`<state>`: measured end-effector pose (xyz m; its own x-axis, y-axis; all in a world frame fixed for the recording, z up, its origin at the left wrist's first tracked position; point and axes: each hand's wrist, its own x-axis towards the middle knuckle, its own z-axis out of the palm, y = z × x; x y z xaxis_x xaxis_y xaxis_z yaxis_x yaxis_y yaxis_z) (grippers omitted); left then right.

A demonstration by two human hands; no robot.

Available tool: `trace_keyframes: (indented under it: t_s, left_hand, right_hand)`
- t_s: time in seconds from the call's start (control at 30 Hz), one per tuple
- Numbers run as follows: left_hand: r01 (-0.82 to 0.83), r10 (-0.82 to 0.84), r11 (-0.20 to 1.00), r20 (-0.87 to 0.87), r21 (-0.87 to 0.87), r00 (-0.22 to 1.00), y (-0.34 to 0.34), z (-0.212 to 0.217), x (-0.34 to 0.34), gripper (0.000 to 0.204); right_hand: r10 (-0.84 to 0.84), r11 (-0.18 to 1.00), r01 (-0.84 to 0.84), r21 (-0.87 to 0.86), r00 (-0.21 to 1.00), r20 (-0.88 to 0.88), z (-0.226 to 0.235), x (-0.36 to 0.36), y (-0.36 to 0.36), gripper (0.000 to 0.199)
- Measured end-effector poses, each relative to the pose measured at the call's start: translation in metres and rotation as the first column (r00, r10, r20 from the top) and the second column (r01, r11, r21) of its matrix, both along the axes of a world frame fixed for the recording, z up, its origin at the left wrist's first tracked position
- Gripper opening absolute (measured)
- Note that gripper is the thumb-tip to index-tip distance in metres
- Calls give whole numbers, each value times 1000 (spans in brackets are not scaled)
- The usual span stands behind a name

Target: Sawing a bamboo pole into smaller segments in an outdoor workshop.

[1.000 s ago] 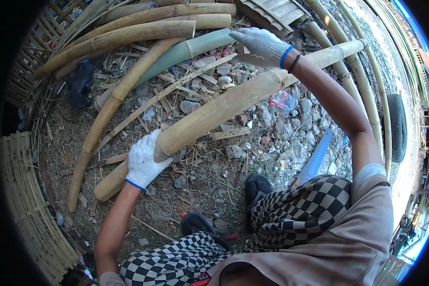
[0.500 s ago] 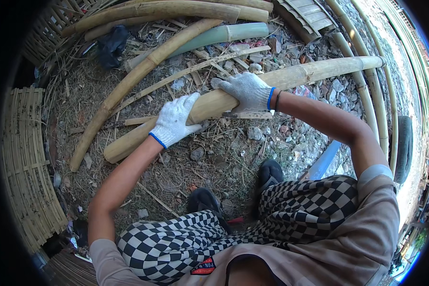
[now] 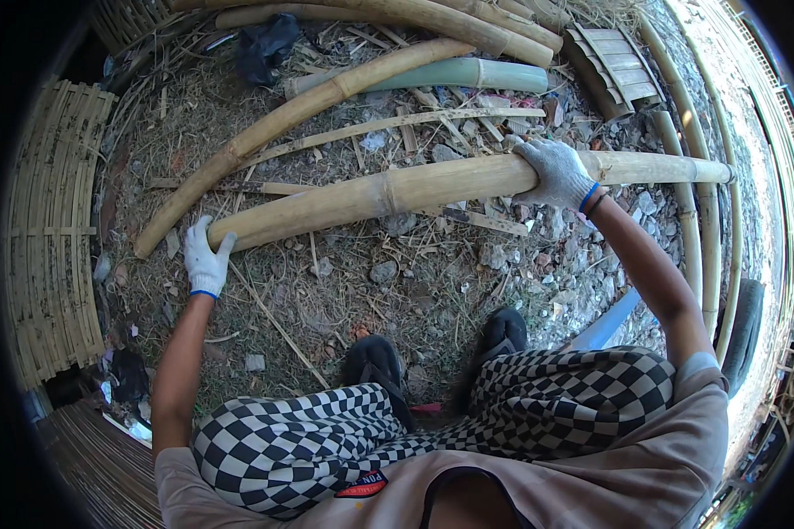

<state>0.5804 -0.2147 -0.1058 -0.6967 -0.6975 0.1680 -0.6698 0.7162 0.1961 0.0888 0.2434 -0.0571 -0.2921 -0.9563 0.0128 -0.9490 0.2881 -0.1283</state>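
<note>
- Pale yellow bamboo, and we're straight to the big one: a thick, jointed bamboo pole slung right across in front of us, fat end at the left, slimmer end out at the right.
- Left hand, in a white knit glove with a blue cuff, is on the butt end: we see thumb and fingers parted around it, pinching that rim.
- Right hand, gloved to match, is clamped over the top past the middle of the pole, palm down, fingers curled over the far side.
- Out right, that slimmer end crosses above long poles; whether it touches them, we cannot tell.
- Just beyond our pole lies a split strip, and past it a curved pole crosses a green bamboo length.
- Up top we've got a black plastic bag on the left and a slatted bamboo piece on the right.
- Below, dark sandals on littered ground, with a blue blade poking out beside the checkered trousers.
- Far right, a tyre; far left, a slatted panel.
</note>
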Motion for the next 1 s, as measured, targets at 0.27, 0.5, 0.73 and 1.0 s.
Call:
trace_keyframes:
  t_s: [0.27, 0.5, 0.73, 1.0]
  left_hand:
    - [-386, 649, 644, -204, 661, 733, -22, -34, -15, 54]
    - [-240, 714, 604, -382, 760, 587, -64, -19, -10, 43]
    - [-365, 666, 656, -280, 661, 691, -76, -36, 54, 58]
    - [-470, 681, 655, -193, 592, 707, -97, -17, 76, 62]
  right_hand:
    - [-17, 998, 15, 57, 999, 28, 5, 2, -7, 75]
    - [-63, 997, 63, 53, 998, 9, 19, 55, -22, 71]
    - [102, 990, -101, -98, 995, -3, -3, 116, -19, 77]
    - [243, 943, -251, -216, 968, -64, 6, 139, -5, 72]
